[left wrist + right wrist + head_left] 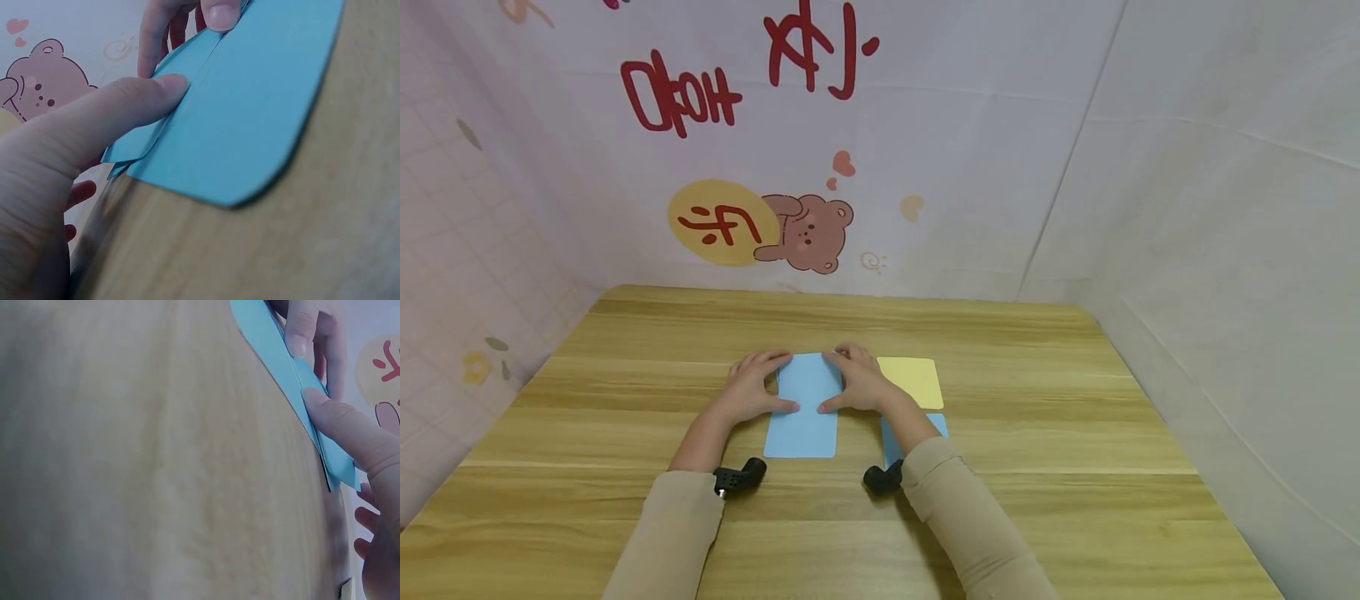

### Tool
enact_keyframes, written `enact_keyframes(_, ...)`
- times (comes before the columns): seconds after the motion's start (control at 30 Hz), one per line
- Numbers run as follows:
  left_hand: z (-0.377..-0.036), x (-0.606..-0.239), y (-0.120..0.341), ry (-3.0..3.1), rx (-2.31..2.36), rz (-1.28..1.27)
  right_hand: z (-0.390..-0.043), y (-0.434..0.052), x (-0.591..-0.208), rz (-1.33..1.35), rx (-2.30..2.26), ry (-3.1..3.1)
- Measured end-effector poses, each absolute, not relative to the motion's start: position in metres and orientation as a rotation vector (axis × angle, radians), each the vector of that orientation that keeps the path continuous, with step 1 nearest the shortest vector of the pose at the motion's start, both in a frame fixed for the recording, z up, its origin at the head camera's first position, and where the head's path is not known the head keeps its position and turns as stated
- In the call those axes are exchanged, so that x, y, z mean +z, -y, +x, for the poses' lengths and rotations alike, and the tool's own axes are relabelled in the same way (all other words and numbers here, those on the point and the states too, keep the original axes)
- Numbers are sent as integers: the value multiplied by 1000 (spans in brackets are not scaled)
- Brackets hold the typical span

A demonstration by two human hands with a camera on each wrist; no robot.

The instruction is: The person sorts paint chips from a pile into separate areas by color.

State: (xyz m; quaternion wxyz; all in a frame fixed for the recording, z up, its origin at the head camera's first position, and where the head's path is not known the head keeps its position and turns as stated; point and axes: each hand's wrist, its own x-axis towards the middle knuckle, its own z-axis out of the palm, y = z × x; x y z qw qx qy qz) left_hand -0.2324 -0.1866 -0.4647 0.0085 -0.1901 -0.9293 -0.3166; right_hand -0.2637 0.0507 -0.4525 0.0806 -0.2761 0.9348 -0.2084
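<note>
A sheet of blue paper (pixel 805 437) with rounded corners lies on the table, its far part between the two hands. In the left wrist view, a flap (pixel 134 142) of it stands folded along a crease, with another blue layer under its edge. My left hand (pixel 751 392) grips the left side, thumb on the near face and fingers toward the far edge. On the right side my right hand (pixel 863 382) holds it the same way. The two thumbs lie close to the crease. Some fingertips are hidden behind the flap.
Just right of the right hand lies a yellow sheet (pixel 917 382). Below it another blue sheet (pixel 891 443) is partly covered by the right forearm. The wooden table (pixel 1060 517) ends at a white printed cloth (pixel 962 167) behind.
</note>
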Motion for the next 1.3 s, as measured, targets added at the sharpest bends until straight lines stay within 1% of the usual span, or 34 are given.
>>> enact_keyframes(0.73,-227,-459,176,2904,-966,-692,-255,-60,-445,-877,-509,-2859)
enact_keyframes(1.3,-212,-456,148,2862,-863,-791,-226,-94,-436,-913,-688,-2896)
